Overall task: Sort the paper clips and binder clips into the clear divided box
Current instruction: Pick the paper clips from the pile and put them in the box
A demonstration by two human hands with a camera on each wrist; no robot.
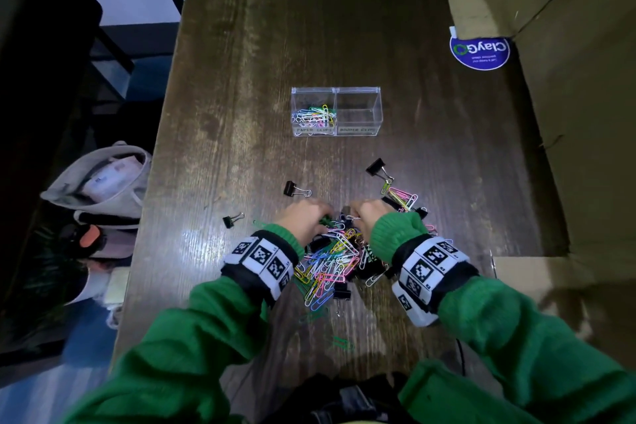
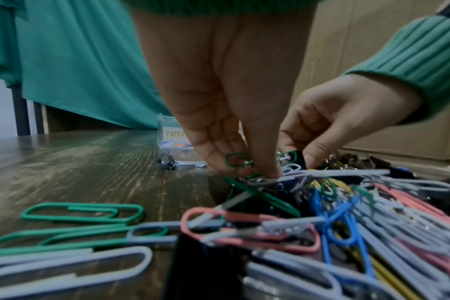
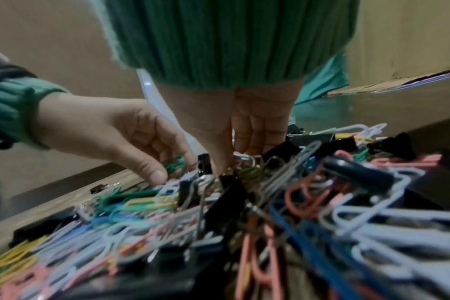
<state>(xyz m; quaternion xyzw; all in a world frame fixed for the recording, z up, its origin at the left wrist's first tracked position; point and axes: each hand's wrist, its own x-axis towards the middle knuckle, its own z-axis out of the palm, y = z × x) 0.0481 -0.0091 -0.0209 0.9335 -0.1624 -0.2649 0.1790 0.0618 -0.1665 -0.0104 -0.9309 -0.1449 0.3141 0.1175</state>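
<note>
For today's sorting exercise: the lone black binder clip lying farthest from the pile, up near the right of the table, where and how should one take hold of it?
Take the binder clip by its black folded body, thumb and finger on the two flat sides, coming from above on the far side. Its wire handles trail towards the pile, so a grip at the body probably avoids snagging paper clips.

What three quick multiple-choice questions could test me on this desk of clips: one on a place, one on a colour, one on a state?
1. Where is the clear divided box?
A. beyond the mixed clip pile
B. on the cardboard
C. under the left hand

2. What colour are the loose binder clips?
A. pink
B. black
C. white

3. What is the state of the compartment labelled for binder clips?
A. full
B. lidded
C. empty

Answers: 1 A, the box stands farther up the wooden table than the pile. 2 B, every binder clip body is black. 3 C, only the paper clip compartment holds clips.
</note>
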